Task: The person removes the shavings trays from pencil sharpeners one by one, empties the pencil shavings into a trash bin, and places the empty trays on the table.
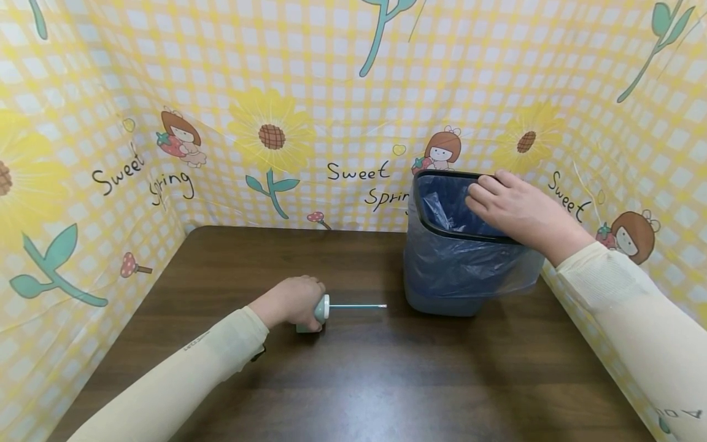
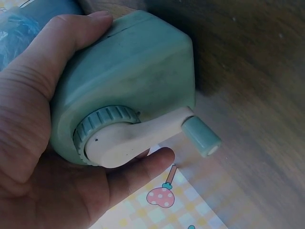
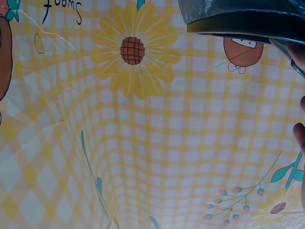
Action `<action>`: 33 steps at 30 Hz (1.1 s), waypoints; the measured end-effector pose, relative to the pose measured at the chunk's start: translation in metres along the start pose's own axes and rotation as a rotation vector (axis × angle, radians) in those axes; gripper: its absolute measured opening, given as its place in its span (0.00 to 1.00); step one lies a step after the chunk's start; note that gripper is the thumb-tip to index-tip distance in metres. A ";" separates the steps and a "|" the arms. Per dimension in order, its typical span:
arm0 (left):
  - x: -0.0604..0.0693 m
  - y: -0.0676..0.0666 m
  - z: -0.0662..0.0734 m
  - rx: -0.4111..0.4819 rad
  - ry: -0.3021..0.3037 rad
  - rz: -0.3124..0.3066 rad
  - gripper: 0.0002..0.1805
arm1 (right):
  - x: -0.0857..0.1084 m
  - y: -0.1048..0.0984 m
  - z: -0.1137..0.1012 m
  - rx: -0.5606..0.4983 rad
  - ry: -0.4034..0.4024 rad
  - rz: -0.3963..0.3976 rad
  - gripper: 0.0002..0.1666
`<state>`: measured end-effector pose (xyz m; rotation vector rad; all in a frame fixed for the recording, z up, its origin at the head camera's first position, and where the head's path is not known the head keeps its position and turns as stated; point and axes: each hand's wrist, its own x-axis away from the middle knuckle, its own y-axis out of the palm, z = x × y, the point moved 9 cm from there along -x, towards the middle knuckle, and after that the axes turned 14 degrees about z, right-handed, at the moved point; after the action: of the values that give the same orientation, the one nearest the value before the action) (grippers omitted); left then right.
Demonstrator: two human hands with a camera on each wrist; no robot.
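Note:
My left hand (image 1: 295,301) grips a green pencil sharpener (image 2: 133,71) close to the tabletop, thumb along one side of its body. The sharpener's pale crank (image 2: 138,138) ends in a green knob. From its white front ring a thin light-blue pencil (image 1: 356,306) sticks out toward the bin. Over the bin's right rim, my right hand (image 1: 510,202) has its fingers curled down. In the right wrist view, it holds a small grey-green piece (image 3: 283,47), cut off by the frame edge; its kind cannot be told. A blue bin (image 1: 442,301) with a clear liner stands below that hand.
The dark brown wooden table (image 1: 353,380) is enclosed at the back and sides by yellow checked cloth (image 1: 342,110) printed with flowers. The bin's black rim (image 1: 458,234) rises well above the tabletop. Its liner (image 1: 497,270) hangs loosely outside.

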<state>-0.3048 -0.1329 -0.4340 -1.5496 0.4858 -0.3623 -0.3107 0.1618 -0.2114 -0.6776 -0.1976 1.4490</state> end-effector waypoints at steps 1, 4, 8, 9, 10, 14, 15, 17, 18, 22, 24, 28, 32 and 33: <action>0.000 0.000 0.000 -0.002 -0.001 0.000 0.36 | 0.000 0.000 0.001 0.002 0.005 0.002 0.22; 0.000 0.001 0.000 0.002 -0.005 0.002 0.35 | 0.001 -0.001 0.002 0.009 0.019 0.006 0.24; 0.002 0.003 0.000 0.013 -0.011 -0.003 0.36 | 0.003 0.000 -0.001 0.012 0.021 -0.003 0.25; 0.003 0.003 0.000 0.012 -0.012 -0.003 0.36 | 0.003 0.001 -0.002 0.013 0.020 -0.007 0.26; 0.003 0.003 0.001 0.015 -0.011 -0.003 0.36 | 0.003 0.001 -0.003 0.015 0.019 -0.009 0.26; 0.001 0.001 0.000 0.005 -0.007 0.012 0.36 | 0.003 0.001 -0.001 0.031 0.027 -0.006 0.26; 0.001 0.000 0.000 0.003 -0.005 0.015 0.36 | 0.003 0.000 0.000 0.035 0.028 -0.002 0.26; 0.000 -0.002 0.000 0.000 -0.004 0.020 0.36 | 0.002 -0.001 0.002 0.045 0.029 0.001 0.26; 0.000 -0.003 -0.001 0.001 -0.003 0.021 0.36 | 0.002 -0.002 0.003 0.049 0.029 0.004 0.26; -0.001 -0.004 0.000 0.002 -0.002 0.024 0.36 | 0.003 -0.003 0.005 0.047 0.038 0.011 0.26; -0.001 -0.004 0.000 0.003 -0.003 0.024 0.35 | 0.004 -0.003 0.006 0.044 0.045 0.014 0.25; -0.002 -0.002 -0.001 0.005 -0.005 0.025 0.35 | 0.005 -0.002 0.007 0.041 0.056 0.010 0.24; -0.001 -0.001 -0.002 0.006 -0.008 0.022 0.36 | 0.006 0.000 0.008 0.038 0.069 -0.004 0.24; -0.001 -0.001 -0.002 0.004 -0.008 0.022 0.36 | 0.007 0.000 0.008 0.038 0.072 -0.006 0.24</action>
<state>-0.3064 -0.1338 -0.4331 -1.5402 0.4952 -0.3396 -0.3144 0.1706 -0.2070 -0.6970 -0.1157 1.4170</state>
